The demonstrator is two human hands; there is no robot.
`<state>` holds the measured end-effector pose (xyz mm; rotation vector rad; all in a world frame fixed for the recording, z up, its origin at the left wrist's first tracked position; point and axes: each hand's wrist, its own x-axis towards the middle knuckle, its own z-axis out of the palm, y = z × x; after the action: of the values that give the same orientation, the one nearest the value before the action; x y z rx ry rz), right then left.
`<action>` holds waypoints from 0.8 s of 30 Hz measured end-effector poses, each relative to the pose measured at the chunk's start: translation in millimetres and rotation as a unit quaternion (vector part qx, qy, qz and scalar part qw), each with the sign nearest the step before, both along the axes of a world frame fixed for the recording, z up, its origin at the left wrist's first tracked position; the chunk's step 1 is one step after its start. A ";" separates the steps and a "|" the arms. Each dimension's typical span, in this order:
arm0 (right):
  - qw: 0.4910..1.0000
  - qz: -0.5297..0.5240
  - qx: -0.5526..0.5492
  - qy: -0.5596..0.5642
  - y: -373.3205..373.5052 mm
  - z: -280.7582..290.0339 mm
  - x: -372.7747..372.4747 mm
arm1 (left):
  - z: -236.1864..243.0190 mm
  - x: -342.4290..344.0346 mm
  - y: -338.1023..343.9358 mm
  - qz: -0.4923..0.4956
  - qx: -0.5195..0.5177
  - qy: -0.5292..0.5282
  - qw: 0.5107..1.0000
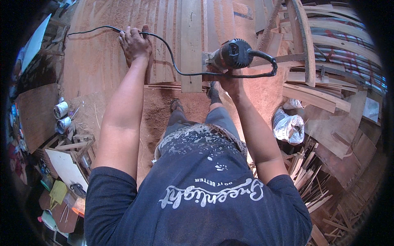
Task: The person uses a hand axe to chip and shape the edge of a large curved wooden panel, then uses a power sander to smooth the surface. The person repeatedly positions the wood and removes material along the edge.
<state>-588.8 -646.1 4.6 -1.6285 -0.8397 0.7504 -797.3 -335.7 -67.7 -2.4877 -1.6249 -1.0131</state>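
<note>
My right hand [232, 83] is wrapped round a black trim router [234, 54], partly hidden behind its body. The router's base sits at the right edge of a pale narrow board [191, 53] that juts toward me. From the router's top a black power cord [174, 61] loops right, then runs back left across the work. My left hand [136, 43] lies on the dusty boards [162, 53] at the left, fingers stretched forward. The cord passes at its fingers; whether they press on it I cannot tell.
Reddish sawdust covers the worktop [94, 61] and floor. A wooden frame [303, 41] and stacked planks [316, 96] stand at the right, near white sacks [288, 127] and a heap of offcuts [305, 176]. Paint cans [61, 110] and a plywood sheet [37, 117] are at left.
</note>
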 end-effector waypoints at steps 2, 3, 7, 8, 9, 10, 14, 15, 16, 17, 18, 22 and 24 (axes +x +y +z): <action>0.987 -0.011 0.036 0.155 1.5 9.0 -2.0 | 3.7 0.4 -2.3 0.003 -0.050 0.017 0.999; 0.943 -0.031 0.076 0.321 1.9 13.4 -3.7 | 5.5 0.6 -3.4 0.004 -0.075 0.026 0.997; 0.871 -0.054 0.116 0.475 4.3 11.3 -4.0 | 6.0 1.6 -3.6 0.004 -0.070 0.026 0.997; 0.949 -0.023 0.074 0.307 3.0 5.3 -0.8 | 7.8 2.5 -4.7 0.001 -0.072 0.027 0.997; 0.991 0.009 0.029 0.127 1.3 -1.1 3.6 | 9.6 3.7 -5.5 -0.002 -0.075 0.029 0.997; 0.991 0.011 0.033 0.132 4.4 -1.6 5.0 | 5.4 2.3 -2.8 0.002 -0.052 0.017 0.998; 0.844 -0.039 0.137 0.517 15.0 -1.0 8.9 | -5.8 0.2 1.4 0.007 -0.014 -0.011 1.000; 0.834 -0.034 0.144 0.531 17.2 0.3 10.2 | -6.2 -0.3 1.5 0.005 -0.019 -0.013 1.000; 0.825 -0.029 0.151 0.543 18.6 0.5 12.8 | -2.6 1.3 -0.2 0.001 -0.025 -0.013 1.000; 0.852 -0.012 0.158 0.499 19.4 -4.4 16.0 | 1.1 2.6 -2.5 -0.003 -0.032 -0.013 0.999; 0.877 0.005 0.165 0.452 20.2 -11.3 18.7 | 5.0 4.7 -4.2 -0.007 -0.038 -0.013 0.999; 0.851 -0.013 0.119 0.512 30.7 -3.2 28.0 | 4.8 2.4 -2.2 0.009 -0.043 0.001 0.999; 0.932 -0.015 0.089 0.351 37.5 -2.3 25.1 | 4.7 2.3 -2.9 0.008 -0.071 0.004 0.997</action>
<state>-563.7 -608.6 2.3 -1.0812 -0.3467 1.1061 -794.9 -338.6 -63.0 -2.5571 -1.7716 -0.9155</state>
